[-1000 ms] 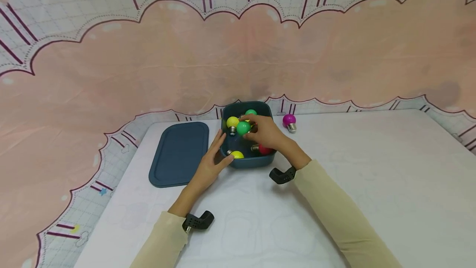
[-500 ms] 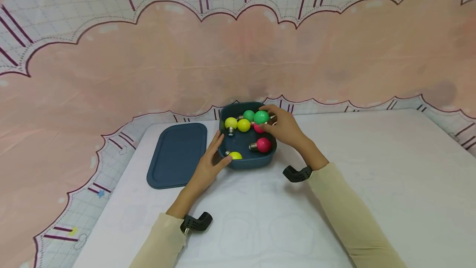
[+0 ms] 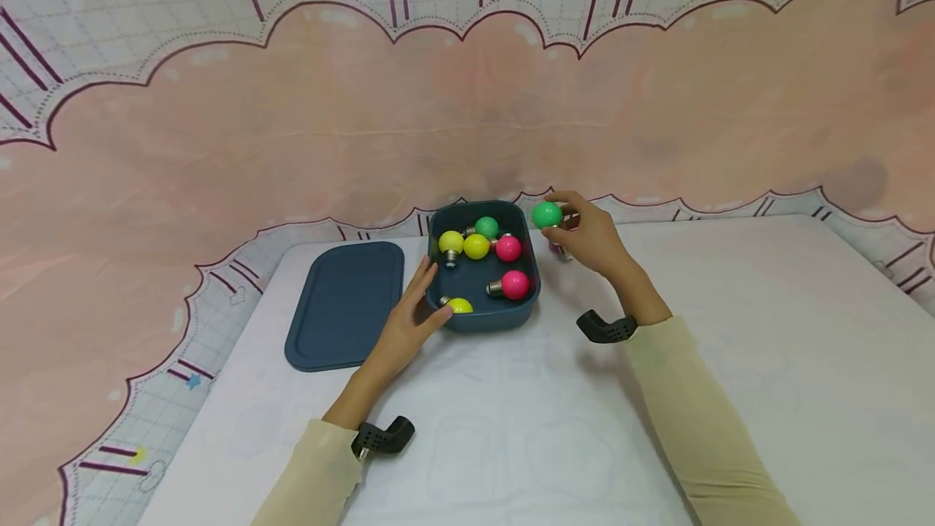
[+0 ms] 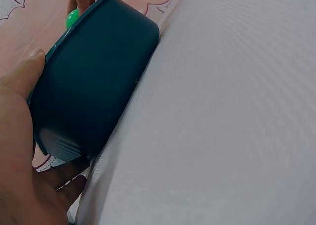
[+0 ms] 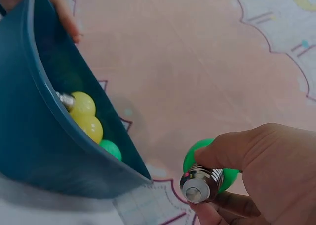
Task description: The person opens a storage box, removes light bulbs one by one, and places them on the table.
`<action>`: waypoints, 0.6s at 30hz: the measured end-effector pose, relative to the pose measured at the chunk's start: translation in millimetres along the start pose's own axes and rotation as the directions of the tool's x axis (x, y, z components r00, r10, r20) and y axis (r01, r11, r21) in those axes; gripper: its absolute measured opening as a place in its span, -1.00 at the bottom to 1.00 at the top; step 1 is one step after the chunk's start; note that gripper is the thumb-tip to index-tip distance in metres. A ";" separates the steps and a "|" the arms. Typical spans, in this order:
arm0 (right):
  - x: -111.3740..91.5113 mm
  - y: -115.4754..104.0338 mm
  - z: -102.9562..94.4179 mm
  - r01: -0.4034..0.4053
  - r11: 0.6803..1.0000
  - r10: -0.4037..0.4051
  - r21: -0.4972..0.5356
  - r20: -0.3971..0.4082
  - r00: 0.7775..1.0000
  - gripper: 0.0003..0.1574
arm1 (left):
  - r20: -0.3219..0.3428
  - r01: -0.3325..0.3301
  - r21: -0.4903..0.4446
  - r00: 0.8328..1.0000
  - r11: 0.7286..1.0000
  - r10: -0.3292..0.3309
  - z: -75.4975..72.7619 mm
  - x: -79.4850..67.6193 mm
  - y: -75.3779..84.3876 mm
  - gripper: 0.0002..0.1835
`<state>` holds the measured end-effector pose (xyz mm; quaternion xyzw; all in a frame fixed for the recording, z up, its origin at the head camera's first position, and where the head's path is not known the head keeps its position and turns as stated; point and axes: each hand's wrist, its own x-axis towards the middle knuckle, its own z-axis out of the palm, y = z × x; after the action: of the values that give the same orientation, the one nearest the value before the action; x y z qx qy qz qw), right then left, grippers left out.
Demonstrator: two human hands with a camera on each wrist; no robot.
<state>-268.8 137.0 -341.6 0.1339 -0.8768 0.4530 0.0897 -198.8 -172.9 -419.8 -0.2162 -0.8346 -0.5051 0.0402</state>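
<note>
A dark teal box (image 3: 485, 321) holds several coloured light bulbs: yellow bulbs (image 3: 476, 247), red-pink bulbs (image 3: 514, 285) and a green bulb (image 3: 486, 227). My left hand (image 3: 400, 331) rests against the box's near left corner, fingers extended along the side wall and thumb at the front rim. Beyond the box's right side, my right hand (image 3: 593, 238) pinches another green light bulb (image 3: 547, 215) in the air. Its metal screw base faces the camera in the right wrist view, with the thumb (image 5: 224, 153) across it. Under that hand, a purple bulb (image 3: 558, 251) is mostly hidden.
A flat dark blue lid (image 3: 346, 307) lies on the white-covered table (image 3: 511, 428) to the left of the box. Behind the table hangs a peach and white patterned backdrop (image 3: 438, 120).
My right hand has carried the green bulb up out of the box and over to the right, past the rim. My left hand stays at the box corner.
</note>
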 end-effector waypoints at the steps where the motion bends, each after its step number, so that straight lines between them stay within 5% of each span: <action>1: 0.0 1.7 -2.2 -0.003 1.000 0.003 0.004 -0.008 1.000 -0.35 | -0.001 -0.001 0.001 1.000 1.000 0.001 0.2 -0.1 -0.2 -0.21; 18: 0.6 46.6 -25.5 -0.164 0.986 0.165 0.025 -0.073 0.984 -0.32 | -0.003 -0.004 0.013 1.000 1.000 0.004 0.2 0.1 -1.7 -0.23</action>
<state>-283.2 183.6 -362.7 0.0448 -0.8765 0.4719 0.0835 -199.5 -173.4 -421.3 -0.2167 -0.8374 -0.4998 0.0440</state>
